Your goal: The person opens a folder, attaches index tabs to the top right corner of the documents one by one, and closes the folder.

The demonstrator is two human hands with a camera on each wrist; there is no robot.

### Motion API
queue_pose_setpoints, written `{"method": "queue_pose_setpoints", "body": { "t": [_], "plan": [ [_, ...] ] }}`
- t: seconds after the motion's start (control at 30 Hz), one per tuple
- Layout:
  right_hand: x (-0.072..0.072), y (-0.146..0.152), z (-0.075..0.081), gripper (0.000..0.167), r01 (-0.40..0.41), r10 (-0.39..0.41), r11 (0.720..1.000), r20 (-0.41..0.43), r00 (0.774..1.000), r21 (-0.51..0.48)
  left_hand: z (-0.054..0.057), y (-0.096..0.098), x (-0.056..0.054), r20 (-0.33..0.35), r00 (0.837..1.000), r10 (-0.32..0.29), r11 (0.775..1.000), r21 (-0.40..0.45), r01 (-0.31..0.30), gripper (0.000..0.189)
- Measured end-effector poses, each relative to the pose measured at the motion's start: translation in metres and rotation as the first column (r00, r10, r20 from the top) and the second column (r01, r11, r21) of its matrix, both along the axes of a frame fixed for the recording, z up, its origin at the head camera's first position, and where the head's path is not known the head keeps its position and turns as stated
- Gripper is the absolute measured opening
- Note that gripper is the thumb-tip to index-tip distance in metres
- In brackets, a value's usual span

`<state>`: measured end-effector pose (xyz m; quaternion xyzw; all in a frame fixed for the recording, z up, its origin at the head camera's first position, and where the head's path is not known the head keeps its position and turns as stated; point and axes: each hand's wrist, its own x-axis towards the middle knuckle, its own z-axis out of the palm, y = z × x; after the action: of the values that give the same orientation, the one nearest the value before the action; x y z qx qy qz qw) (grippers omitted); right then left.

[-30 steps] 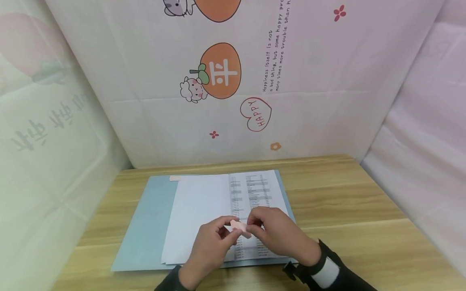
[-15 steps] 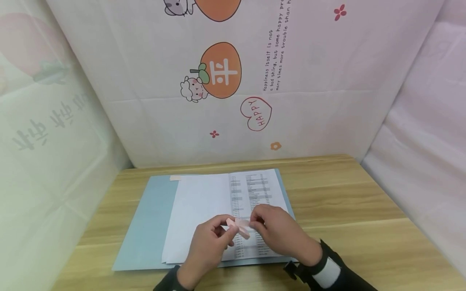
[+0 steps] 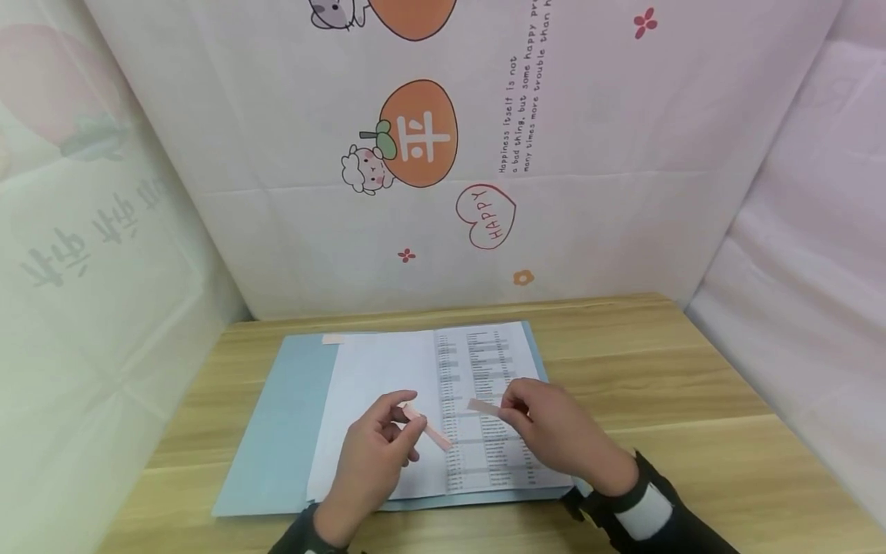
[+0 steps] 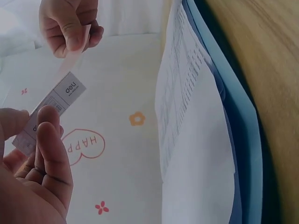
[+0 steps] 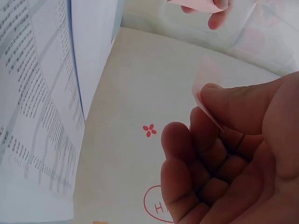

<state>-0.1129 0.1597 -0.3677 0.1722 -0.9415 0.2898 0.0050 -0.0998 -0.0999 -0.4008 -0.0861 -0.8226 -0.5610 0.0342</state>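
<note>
My left hand point(image 3: 374, 450) pinches a narrow pad of pink sticky notes point(image 3: 436, 436) between thumb and fingers. In the left wrist view, the printed back of the sticky note pad point(image 4: 67, 91) faces the camera. A single pale pink sticky note point(image 3: 482, 407) is pinched by my right hand point(image 3: 557, 431), its free end pointing left, apart from the pad. Both hands are above printed sheets point(image 3: 477, 362) lying in an open light blue folder point(image 3: 287, 423). The right wrist view has that single note point(image 5: 206, 74) between thumb and forefinger.
Another pink sticky note point(image 3: 333, 338) sits at the top left corner of the white page point(image 3: 388, 362). The folder lies on a wood-grain table point(image 3: 623, 369). A printed white cloth point(image 3: 588, 154) rises behind the table, with more cloth on both sides.
One sticky note has come off the pad. My right hand has moved right and slightly up with it, while my left hand has moved left with the pad.
</note>
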Motion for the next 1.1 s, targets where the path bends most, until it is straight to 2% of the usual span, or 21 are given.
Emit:
{"method": "queue_pose_setpoints", "body": {
  "t": [0.13,0.27,0.33,0.43,0.53,0.63,0.8,0.97,1.1],
  "plan": [
    [-0.001,0.006,0.000,0.015,0.009,-0.009,1.000,0.025,1.000,0.002,0.001,-0.002,-0.002,-0.017,1.000,-0.008,0.999,-0.037,0.008,0.023],
    [-0.004,0.021,0.001,0.014,0.022,-0.023,0.999,0.052,0.998,0.025,0.004,0.001,-0.004,-0.004,0.999,-0.052,0.995,-0.080,0.052,0.015],
    [-0.006,0.030,0.003,0.014,0.035,-0.037,0.998,0.052,0.998,0.045,0.005,0.005,-0.006,-0.018,0.997,-0.079,0.989,-0.125,0.077,0.013],
    [-0.008,0.047,0.006,0.013,0.048,-0.051,0.996,0.039,0.998,0.071,0.007,0.014,-0.008,-0.065,0.988,-0.141,0.972,-0.198,0.126,0.015],
    [-0.008,0.064,0.010,0.011,0.061,-0.062,0.994,0.009,0.998,0.093,0.010,0.031,-0.009,-0.089,0.968,-0.234,0.942,-0.267,0.203,0.018],
    [-0.008,0.078,0.012,0.010,0.077,-0.074,0.991,-0.026,0.997,0.113,0.014,0.054,-0.010,-0.075,0.940,-0.334,0.887,-0.361,0.287,0.015],
    [-0.007,0.096,0.014,0.010,0.077,-0.066,0.990,-0.093,0.993,0.118,0.016,0.105,-0.012,-0.105,0.877,-0.469,0.762,-0.551,0.342,0.014],
    [-0.007,0.106,0.013,0.012,0.073,-0.059,0.991,-0.122,0.991,0.110,0.005,0.155,-0.016,-0.128,0.810,-0.573,0.646,-0.678,0.350,0.027],
    [-0.008,0.111,0.013,0.011,0.084,-0.069,0.989,-0.125,0.990,0.122,-0.010,0.189,-0.018,-0.144,0.743,-0.653,0.549,-0.766,0.334,0.032]
  ]
}}
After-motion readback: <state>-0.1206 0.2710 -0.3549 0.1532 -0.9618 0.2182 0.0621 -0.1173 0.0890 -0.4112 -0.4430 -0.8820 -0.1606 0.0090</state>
